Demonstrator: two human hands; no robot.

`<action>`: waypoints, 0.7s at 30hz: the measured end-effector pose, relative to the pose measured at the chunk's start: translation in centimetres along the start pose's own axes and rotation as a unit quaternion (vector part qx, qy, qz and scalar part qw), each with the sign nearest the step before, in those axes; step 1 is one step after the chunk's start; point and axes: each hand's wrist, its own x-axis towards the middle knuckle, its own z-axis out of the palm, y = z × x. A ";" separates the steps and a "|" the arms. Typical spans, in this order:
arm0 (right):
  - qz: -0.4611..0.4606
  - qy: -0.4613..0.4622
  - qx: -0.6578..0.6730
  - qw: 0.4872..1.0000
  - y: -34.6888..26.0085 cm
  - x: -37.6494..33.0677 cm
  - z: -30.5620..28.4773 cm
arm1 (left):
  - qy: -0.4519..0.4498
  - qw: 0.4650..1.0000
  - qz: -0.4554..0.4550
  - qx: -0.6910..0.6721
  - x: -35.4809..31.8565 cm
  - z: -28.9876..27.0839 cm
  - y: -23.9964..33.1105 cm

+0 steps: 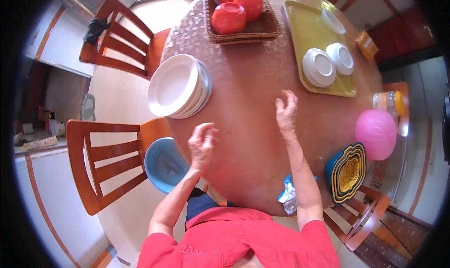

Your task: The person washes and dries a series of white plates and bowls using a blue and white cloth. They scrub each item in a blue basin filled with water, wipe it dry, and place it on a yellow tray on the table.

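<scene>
Above the round brown table (248, 136), near its left edge, my left hand (202, 146) hangs loosely curled, its fingers a little apart and nothing seen in them. Beyond it stands a stack of white plates (172, 85), not touched by the hand. My right hand (287, 112) is farther forward, thumb and fingers parted, with nothing between them. The nearest things to it are upturned white bowls (319, 67) on a yellow-green tray (307, 86). Beside my right forearm lies a crumpled blue and silver packet (289, 195).
Red bowls (228, 18) sit in a brown wicker basket (243, 37) at the far side. On the right are nested blue and yellow baskets (348, 174), a pink bowl (376, 134) and a yellow-lidded jar (388, 101). A blue basin (165, 165) rests on a wooden chair (105, 165) at left.
</scene>
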 end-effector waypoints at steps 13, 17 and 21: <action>0.085 -0.247 0.201 0.944 -15.9 -1.1 14.8 | 0.069 0.994 -0.062 -0.054 13.3 -15.6 2.7; 0.082 -0.251 0.098 0.959 -15.9 -0.6 15.9 | 0.027 0.997 -0.072 0.005 14.0 -14.0 3.9; 0.077 -0.245 0.045 0.965 -16.6 -0.9 16.8 | 0.030 0.999 -0.035 -0.005 13.6 -14.1 3.8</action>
